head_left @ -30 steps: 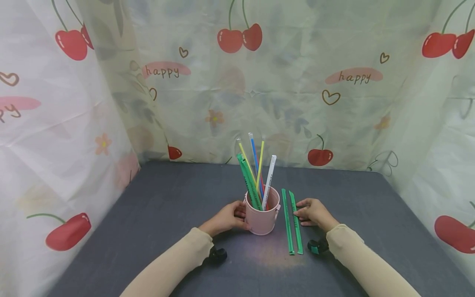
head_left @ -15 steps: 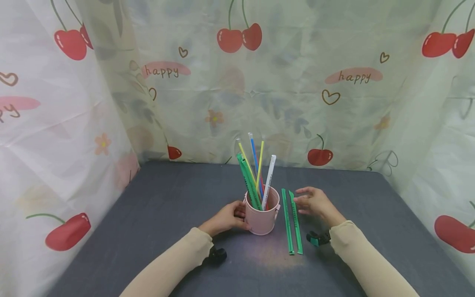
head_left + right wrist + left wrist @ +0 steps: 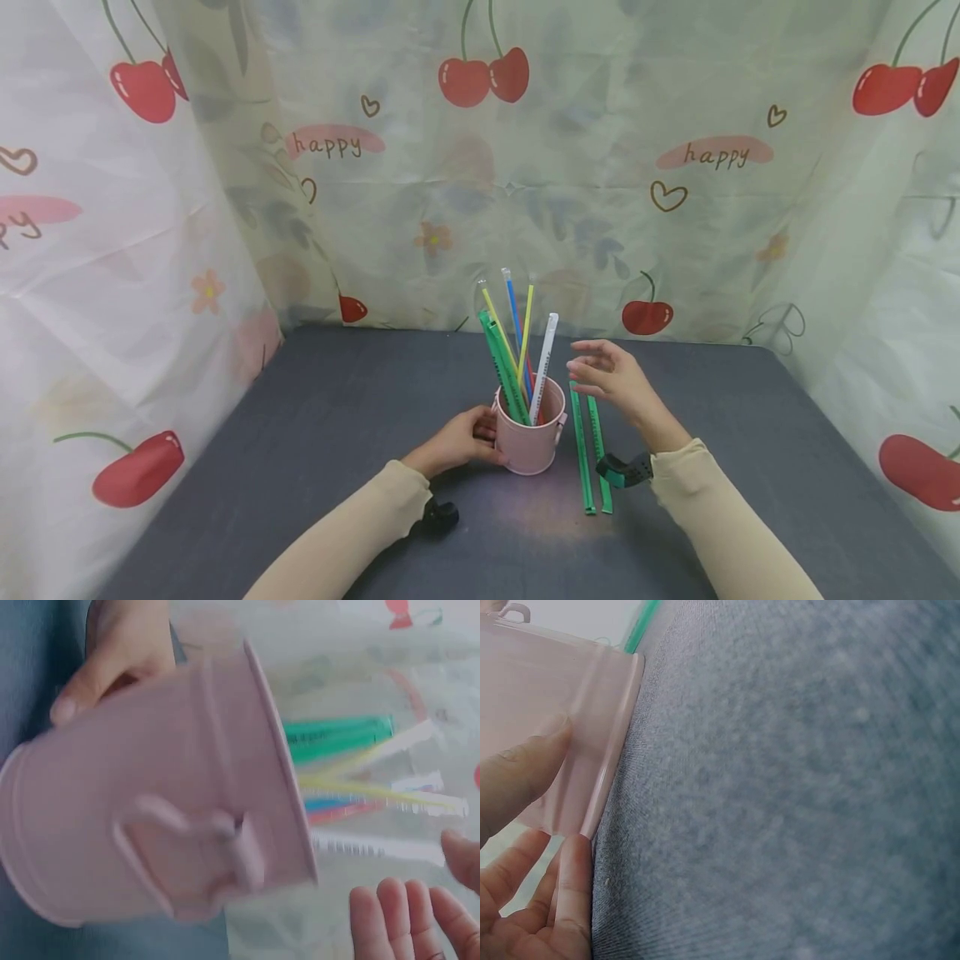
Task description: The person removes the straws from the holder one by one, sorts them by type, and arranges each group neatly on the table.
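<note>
A small pink bucket [image 3: 527, 450] stands upright on the dark table, with several wrapped straws in it: green ones [image 3: 504, 367], a white one [image 3: 544, 362], and yellow and blue ones in clear wrappers. My left hand [image 3: 457, 439] grips the bucket's left side; in the left wrist view its thumb [image 3: 536, 761] lies along the wall, the other fingers across from it. My right hand [image 3: 611, 379] is raised right of the bucket, fingers apart and holding nothing. Under it lie two green wrapped straws [image 3: 582, 454], side by side, the right one partly hidden by hand and wrist.
The dark table [image 3: 360, 383] reaches back to a curtain [image 3: 570, 192] printed with cherries, which also hangs at both sides. A black strap [image 3: 626, 471] is on the right wrist. The bucket's handle [image 3: 187, 847] hangs on its right side.
My right hand has risen from beside the right green straw and moved away from me and left, toward the bucket's straws. My left hand and the bucket have stayed in place.
</note>
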The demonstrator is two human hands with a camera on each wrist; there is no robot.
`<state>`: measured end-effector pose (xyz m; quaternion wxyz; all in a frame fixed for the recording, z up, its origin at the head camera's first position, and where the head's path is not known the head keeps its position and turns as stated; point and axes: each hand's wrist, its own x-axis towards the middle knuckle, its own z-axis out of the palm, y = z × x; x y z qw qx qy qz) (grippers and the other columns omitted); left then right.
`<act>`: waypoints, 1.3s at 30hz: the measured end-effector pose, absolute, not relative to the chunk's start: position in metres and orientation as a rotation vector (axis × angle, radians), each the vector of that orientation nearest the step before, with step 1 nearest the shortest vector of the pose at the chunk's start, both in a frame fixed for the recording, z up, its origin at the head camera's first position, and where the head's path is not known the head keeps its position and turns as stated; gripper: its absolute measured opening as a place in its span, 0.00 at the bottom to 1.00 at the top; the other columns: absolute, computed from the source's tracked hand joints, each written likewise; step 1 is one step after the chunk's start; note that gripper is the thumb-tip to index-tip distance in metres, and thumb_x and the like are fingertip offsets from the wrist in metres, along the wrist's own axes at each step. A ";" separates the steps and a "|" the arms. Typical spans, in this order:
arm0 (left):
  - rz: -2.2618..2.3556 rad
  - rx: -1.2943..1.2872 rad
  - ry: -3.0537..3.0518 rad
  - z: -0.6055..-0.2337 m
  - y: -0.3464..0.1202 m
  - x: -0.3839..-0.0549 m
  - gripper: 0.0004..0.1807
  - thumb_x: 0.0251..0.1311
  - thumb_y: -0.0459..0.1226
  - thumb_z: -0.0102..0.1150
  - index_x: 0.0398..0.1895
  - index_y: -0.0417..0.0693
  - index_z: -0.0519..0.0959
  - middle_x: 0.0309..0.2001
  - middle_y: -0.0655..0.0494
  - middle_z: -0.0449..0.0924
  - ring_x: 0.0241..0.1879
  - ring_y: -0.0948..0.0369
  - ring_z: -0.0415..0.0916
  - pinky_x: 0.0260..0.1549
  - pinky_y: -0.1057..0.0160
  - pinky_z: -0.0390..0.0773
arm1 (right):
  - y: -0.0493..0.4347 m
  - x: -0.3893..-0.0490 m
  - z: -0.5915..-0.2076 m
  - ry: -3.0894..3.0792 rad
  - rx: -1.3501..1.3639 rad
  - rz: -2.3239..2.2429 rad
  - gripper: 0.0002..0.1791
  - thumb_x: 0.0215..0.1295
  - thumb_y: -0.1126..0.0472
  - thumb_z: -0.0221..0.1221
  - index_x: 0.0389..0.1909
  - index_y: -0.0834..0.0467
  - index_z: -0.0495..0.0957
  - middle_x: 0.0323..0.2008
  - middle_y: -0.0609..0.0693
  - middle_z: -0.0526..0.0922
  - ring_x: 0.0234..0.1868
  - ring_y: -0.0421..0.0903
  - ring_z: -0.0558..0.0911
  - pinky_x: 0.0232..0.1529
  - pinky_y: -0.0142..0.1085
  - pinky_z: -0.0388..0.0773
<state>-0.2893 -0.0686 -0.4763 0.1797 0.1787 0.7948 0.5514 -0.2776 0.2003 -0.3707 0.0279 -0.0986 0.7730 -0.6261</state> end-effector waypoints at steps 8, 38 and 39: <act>1.554 0.511 2.252 -0.477 -0.068 -0.289 0.36 0.47 0.33 0.74 0.61 0.38 0.68 0.51 0.46 0.77 0.50 0.56 0.76 0.53 0.55 0.78 | 0.174 -0.272 -0.367 2.363 -0.417 -1.992 0.29 0.66 0.63 0.60 0.64 0.67 0.62 0.54 0.66 0.74 0.51 0.53 0.81 0.53 0.46 0.80; 1.544 0.534 2.267 -0.476 -0.067 -0.289 0.38 0.47 0.33 0.74 0.61 0.35 0.67 0.50 0.45 0.78 0.49 0.55 0.77 0.51 0.56 0.80 | 0.140 -0.277 -0.376 2.488 -0.536 -1.775 0.26 0.66 0.57 0.61 0.63 0.58 0.69 0.57 0.60 0.75 0.56 0.57 0.79 0.52 0.51 0.79; 1.543 0.532 2.267 -0.476 -0.067 -0.289 0.38 0.47 0.33 0.74 0.61 0.35 0.67 0.50 0.45 0.78 0.50 0.55 0.77 0.51 0.56 0.80 | 0.139 -0.277 -0.376 2.496 -0.536 -1.761 0.26 0.66 0.57 0.61 0.63 0.57 0.69 0.57 0.60 0.75 0.56 0.57 0.79 0.52 0.50 0.79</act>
